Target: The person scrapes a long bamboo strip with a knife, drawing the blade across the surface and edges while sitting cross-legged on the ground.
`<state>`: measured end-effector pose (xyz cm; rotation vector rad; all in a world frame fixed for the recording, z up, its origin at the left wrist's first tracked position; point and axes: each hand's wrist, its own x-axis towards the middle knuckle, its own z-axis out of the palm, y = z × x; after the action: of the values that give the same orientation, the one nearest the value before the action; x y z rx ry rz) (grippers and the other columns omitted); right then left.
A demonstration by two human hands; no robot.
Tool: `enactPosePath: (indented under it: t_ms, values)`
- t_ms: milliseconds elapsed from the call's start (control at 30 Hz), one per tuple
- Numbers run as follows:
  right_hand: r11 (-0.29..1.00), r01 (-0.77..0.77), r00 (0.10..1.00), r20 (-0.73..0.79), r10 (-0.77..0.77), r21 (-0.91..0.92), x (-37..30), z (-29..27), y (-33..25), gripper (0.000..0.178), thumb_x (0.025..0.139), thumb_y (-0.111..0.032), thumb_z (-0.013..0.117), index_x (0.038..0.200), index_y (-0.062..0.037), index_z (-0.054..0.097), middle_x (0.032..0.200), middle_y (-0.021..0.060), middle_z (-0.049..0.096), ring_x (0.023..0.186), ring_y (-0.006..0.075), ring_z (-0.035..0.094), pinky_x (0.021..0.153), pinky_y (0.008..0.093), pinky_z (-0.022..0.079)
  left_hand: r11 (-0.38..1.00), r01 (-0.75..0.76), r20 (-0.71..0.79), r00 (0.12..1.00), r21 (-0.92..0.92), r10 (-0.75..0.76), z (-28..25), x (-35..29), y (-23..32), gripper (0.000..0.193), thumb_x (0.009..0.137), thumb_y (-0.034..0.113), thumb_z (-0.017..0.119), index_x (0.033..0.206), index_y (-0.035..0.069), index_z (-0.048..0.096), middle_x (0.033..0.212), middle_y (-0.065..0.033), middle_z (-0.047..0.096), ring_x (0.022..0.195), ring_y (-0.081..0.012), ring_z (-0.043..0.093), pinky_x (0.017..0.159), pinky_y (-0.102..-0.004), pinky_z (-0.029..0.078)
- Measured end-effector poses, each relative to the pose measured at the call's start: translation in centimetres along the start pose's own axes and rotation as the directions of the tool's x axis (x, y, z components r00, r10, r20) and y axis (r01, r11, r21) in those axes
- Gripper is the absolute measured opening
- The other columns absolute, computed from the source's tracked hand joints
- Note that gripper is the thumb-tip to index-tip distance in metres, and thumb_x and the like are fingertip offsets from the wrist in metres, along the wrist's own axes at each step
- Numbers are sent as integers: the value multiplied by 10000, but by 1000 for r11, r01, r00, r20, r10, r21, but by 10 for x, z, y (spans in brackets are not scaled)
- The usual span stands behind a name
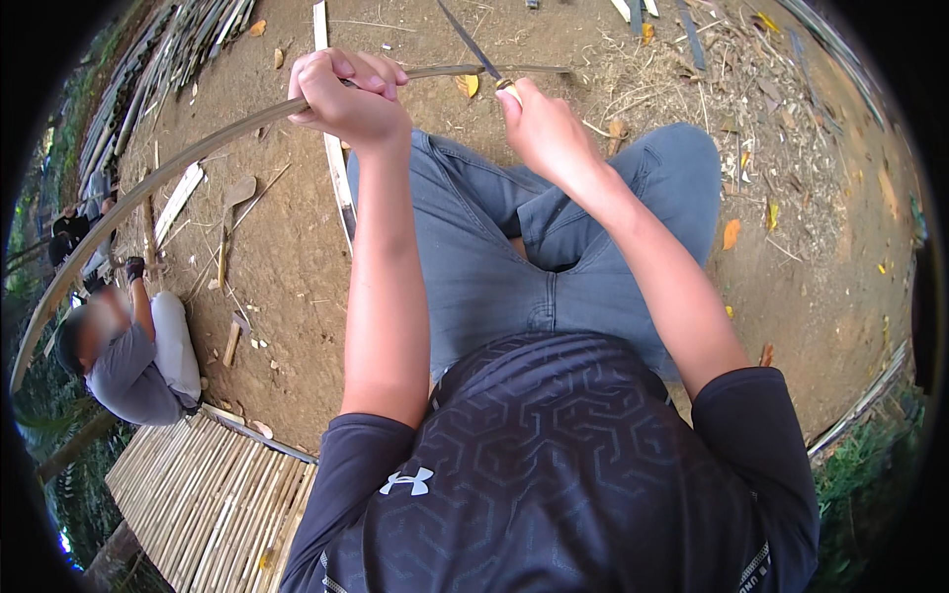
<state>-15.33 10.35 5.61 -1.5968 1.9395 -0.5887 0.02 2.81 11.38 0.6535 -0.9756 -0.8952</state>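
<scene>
My left hand (351, 97) is closed around a long, thin bamboo strip (188, 158). From the far left rim the strip runs through that fist and ends just beyond my right hand, its curve partly from the lens. My right hand (552, 136) grips the light-coloured handle of a knife (465, 36), and its dark blade points up and to the left. The blade crosses the strip near a joint in the bamboo; whether the edge touches it I cannot tell. Both hands are out in front of my bent legs (484, 247).
A person in a grey shirt (133, 381) sits at the left, near a bamboo-slat platform (213, 494). Short wooden mallets (233, 341) and pale split strips (334, 148) lie on the dirt ground. Long poles (148, 84) are stacked at the far left; shavings (652, 84) litter the far right.
</scene>
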Motion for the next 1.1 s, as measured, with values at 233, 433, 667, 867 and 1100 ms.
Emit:
enactPosePath:
  t_ms: [233,433,667,867,1100]
  values:
    - [993,38,998,44,-43,109,7,3,-7,382,1033,-312,375,1090,17,560,808,258,674,784,417,685,736,519,533,1000,20,-58,998,5,-20,-6,9,-1,231,828,203,405,619,126,344,472,-12,300,374,-146,293,430,-337,336]
    - [993,11,996,89,-22,116,7,6,-2,389,1034,-305,375,1098,31,559,806,243,678,772,405,691,721,501,546,999,51,-57,997,16,-50,-13,12,0,225,803,208,407,601,138,335,472,-10,292,390,-146,283,441,-334,324]
    - [994,54,994,95,-63,92,14,2,-19,406,1034,-341,376,1080,19,558,779,214,671,763,383,690,696,495,527,988,154,-65,986,-31,-156,-31,30,-3,224,790,219,400,587,147,338,472,-12,296,407,-143,267,464,-335,322]
    - [997,-21,991,132,11,77,23,7,-9,409,1039,-330,374,1092,33,555,786,216,678,743,362,697,680,484,543,991,127,-70,989,-52,-130,-36,26,-6,222,813,211,397,611,131,353,464,-9,310,382,-140,287,453,-341,334]
    - [996,26,992,117,-36,83,21,1,-7,402,1032,-317,383,1070,33,577,794,224,679,761,364,701,664,479,556,991,125,-97,987,-43,-128,-19,24,-4,217,803,201,399,604,136,340,457,4,281,377,-125,267,431,-321,319]
